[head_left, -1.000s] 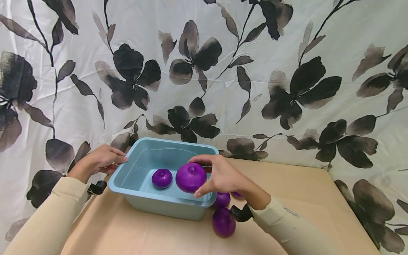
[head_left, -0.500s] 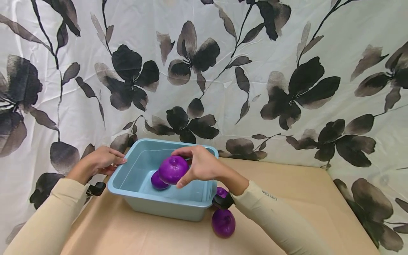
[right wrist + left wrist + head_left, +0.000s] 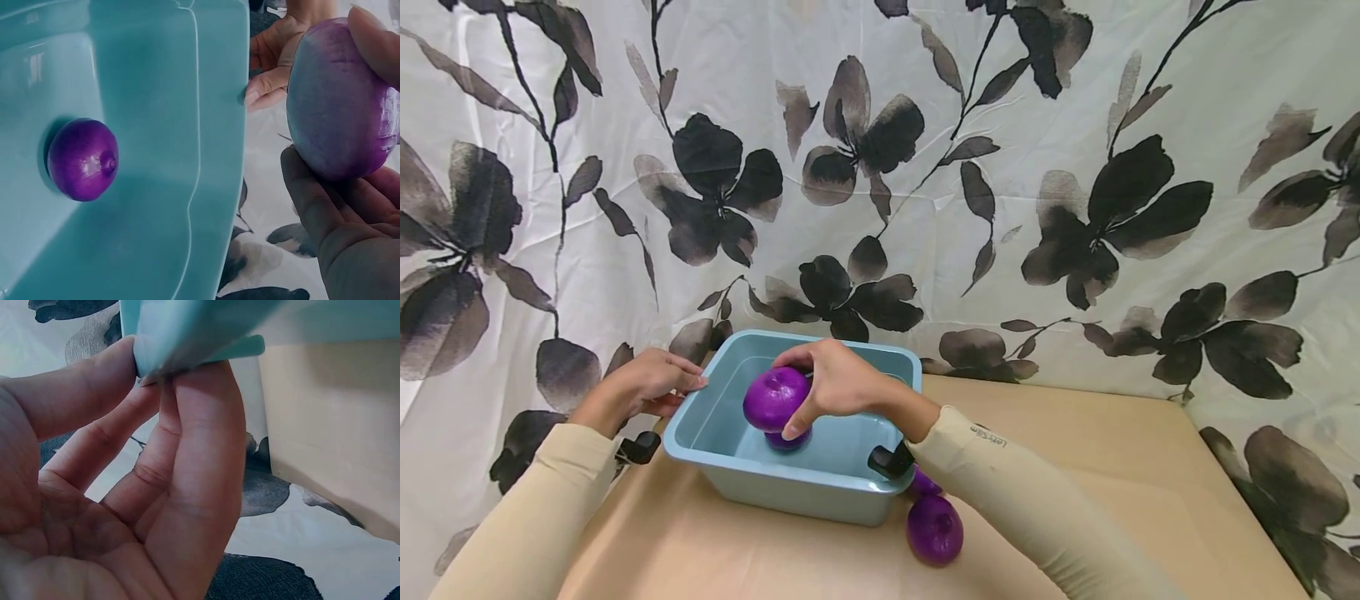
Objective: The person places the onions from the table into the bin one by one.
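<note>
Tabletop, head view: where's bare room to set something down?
Bare: the tabletop between the right sleeve and floral cloth; also the strip in front of the blue bin, left of the front loose onion. Crowded: by the bin's right front corner, where that onion and a partly hidden onion sit close to the sleeve.

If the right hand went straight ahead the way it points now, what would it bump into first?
Probably the tub's left rim, near the left hand pinching it. The purple onion in the right hand would touch first. The onion's height is unclear, so it might pass above.
</note>
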`<state>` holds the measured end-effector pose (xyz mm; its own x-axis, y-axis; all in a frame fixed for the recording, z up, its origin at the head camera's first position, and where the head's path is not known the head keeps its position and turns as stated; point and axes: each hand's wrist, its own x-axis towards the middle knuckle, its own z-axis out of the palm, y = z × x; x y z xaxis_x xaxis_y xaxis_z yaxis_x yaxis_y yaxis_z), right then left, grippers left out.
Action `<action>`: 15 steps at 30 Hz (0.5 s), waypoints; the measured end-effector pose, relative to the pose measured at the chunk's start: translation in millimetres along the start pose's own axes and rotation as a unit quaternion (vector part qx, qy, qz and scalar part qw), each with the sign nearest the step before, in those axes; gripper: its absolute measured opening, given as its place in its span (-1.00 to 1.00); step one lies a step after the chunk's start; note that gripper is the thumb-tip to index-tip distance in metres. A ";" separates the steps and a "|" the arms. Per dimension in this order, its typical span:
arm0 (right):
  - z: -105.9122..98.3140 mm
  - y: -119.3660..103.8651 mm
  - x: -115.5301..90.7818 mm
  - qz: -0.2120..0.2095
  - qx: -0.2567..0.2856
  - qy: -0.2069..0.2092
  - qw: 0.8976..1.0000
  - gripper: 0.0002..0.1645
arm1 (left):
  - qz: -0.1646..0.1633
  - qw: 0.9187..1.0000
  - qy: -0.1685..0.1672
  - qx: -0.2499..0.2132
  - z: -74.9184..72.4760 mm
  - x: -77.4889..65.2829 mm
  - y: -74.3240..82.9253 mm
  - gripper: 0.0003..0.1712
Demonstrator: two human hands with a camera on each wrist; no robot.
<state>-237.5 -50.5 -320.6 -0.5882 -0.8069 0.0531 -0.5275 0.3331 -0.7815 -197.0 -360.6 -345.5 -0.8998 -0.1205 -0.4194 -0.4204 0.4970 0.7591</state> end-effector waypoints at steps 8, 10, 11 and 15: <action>11.7 2.7 23.0 0.003 -0.011 -0.012 1.000 0.02 | 0.000 1.000 0.004 -0.001 -0.4 -1.6 -3.3 -0.46; 14.4 3.4 27.4 0.007 -0.013 -0.013 1.000 0.01 | 0.003 1.000 0.003 -0.005 -0.1 -1.4 -3.0 -0.46; 15.8 3.9 29.7 0.010 -0.015 -0.014 1.000 0.01 | 0.005 1.000 0.003 -0.004 0.3 -1.3 -2.9 -0.46; 22.6 7.3 38.5 0.020 -0.019 -0.021 0.999 0.01 | 0.003 1.000 0.008 -0.001 3.4 -1.9 -3.1 -0.48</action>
<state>-250.2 -90.2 -338.3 -0.5835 -0.8121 -0.0050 -0.5273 0.3836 -0.7581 -193.6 -359.0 -348.7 -0.9041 -0.1313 -0.4066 -0.4151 0.4957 0.7629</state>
